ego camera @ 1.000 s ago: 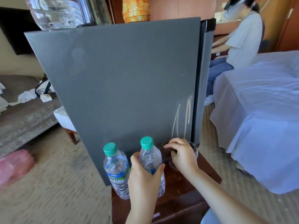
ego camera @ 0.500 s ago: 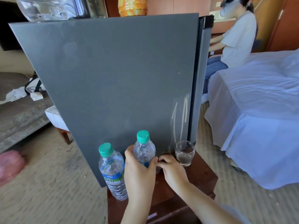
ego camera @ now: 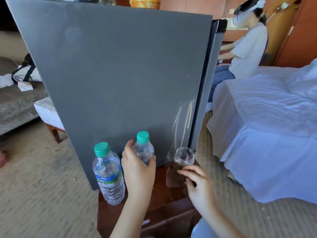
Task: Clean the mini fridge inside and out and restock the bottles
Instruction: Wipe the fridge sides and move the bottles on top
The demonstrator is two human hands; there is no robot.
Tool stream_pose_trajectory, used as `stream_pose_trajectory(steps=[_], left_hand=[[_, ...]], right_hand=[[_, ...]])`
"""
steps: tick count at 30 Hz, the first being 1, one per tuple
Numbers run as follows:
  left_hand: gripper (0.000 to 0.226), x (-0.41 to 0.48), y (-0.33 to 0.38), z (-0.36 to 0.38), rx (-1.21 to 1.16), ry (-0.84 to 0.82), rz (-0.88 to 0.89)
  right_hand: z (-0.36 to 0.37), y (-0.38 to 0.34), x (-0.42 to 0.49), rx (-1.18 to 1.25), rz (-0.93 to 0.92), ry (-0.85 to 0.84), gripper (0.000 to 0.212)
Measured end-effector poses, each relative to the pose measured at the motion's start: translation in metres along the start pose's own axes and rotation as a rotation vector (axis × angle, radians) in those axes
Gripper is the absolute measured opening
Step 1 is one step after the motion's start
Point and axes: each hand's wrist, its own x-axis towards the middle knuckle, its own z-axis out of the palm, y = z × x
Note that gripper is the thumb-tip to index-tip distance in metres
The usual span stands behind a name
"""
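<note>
Mini fridge (ego camera: pixel 120 79): I see its grey side panel upright on the wooden table (ego camera: pixel 164 200), directly behind both hands. Pale scratch marks run down its lower right corner.
Left hand (ego camera: pixel 139 170): I read it as wrapped around the held bottle (ego camera: pixel 143 150), thumb on the left side and fingers on the right. The bottle stands upright, just in front of the fridge panel.
Right hand (ego camera: pixel 200 184): it pinches the right edge of a brown cloth (ego camera: pixel 173 178) that lies flat on the table. The cloth sits just below the glass (ego camera: pixel 184 156).
Hand spacing: the hands are apart, each on its own item, with bare table between them.
Free bottle (ego camera: pixel 109 176): upright at the table's left edge, just left of the left hand and not touching it.
Bottle count: I count two, both clear with green caps.
Glass count: one, clear, near the fridge's front right corner.
Cloth count: one.
Surroundings: a bed (ego camera: pixel 267 127) with white sheets lies to the right. A seated person (ego camera: pixel 247 48) in a white shirt is behind it.
</note>
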Motion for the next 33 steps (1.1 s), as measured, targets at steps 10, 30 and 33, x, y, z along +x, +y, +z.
stream_pose_trajectory(steps=[10, 30, 33], left_hand=[[0.039, -0.040, 0.031, 0.028, -0.025, -0.103, 0.509], [0.075, -0.023, 0.009, 0.113, 0.091, -0.543, 0.006], [0.077, -0.025, 0.002, 0.091, 0.129, -0.506, 0.003]], right_hand=[[-0.024, 0.040, -0.003, -0.038, 0.226, 0.121, 0.049], [-0.093, 0.030, 0.117, -0.015, -0.001, 0.281, 0.041], [-0.097, -0.007, 0.184, 0.006, -0.263, 0.395, 0.036]])
